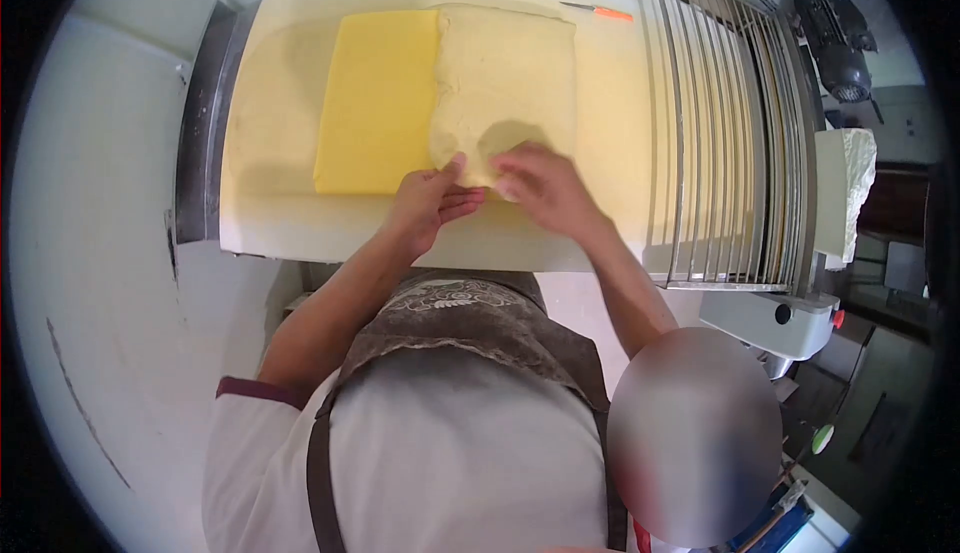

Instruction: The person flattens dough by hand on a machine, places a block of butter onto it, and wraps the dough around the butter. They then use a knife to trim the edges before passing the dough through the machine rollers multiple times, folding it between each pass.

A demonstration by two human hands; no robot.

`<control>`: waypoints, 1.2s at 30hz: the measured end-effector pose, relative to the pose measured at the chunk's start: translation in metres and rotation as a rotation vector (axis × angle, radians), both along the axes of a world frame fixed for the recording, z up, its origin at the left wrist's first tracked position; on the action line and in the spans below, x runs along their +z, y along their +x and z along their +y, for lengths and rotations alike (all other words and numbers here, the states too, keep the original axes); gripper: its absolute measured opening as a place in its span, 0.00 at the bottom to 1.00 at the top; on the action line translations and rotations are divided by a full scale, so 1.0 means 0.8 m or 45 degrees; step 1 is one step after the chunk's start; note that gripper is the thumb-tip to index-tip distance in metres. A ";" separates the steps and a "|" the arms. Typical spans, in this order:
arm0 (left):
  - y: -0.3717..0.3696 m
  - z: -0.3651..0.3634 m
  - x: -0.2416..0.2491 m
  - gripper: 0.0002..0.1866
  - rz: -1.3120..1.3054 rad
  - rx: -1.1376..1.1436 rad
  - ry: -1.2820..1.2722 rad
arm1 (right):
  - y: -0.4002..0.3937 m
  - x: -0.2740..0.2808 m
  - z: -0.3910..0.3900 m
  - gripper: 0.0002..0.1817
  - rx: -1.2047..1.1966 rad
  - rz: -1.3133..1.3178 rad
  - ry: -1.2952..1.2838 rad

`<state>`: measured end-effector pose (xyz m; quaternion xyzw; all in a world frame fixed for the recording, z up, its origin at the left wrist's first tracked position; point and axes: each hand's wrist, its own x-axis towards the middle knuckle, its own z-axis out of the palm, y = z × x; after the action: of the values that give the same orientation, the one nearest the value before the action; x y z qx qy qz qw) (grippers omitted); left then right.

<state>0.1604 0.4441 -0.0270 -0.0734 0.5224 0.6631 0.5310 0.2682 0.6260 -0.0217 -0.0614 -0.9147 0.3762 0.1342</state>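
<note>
A pale sheet of dough point(510, 73) lies folded on the work surface, its left edge running along a flat yellow slab point(380, 93) that looks like butter. My left hand point(430, 203) is at the dough's near edge, its thumb on top and its fingers at the underside, so the edge is held between them. Just to the right, my right hand point(545, 188) has its fingers curled together on the near edge of the same dough. Its fingertips are slightly blurred and partly hidden.
An orange-handled knife point(600, 11) lies beyond the dough at the back. On the right, a metal bar grid point(715, 143) stands at the end of the pale belt-like work surface point(610, 213). A motor point(835, 43) sits further right, behind the grid.
</note>
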 end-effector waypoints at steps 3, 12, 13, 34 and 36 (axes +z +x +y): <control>0.007 -0.018 -0.012 0.19 0.224 -0.050 -0.037 | -0.031 -0.002 -0.008 0.27 -0.046 -0.067 0.585; 0.021 -0.070 -0.036 0.23 0.183 -0.140 -0.128 | -0.057 -0.023 -0.099 0.33 0.065 -0.117 0.946; 0.033 -0.067 -0.046 0.24 0.082 -0.089 -0.070 | -0.055 -0.027 -0.106 0.31 0.015 -0.075 0.938; 0.021 -0.068 -0.081 0.13 -0.205 0.147 0.433 | -0.005 -0.084 -0.168 0.15 -0.567 -0.147 -1.666; 0.017 -0.063 -0.107 0.13 -0.142 0.220 0.285 | 0.010 -0.063 -0.155 0.14 -0.556 -0.391 -1.729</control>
<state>0.1743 0.3934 -0.1126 -0.0952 0.4068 0.7553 0.5050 0.2766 0.5023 -0.0719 -0.3642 -0.4552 0.8124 0.0087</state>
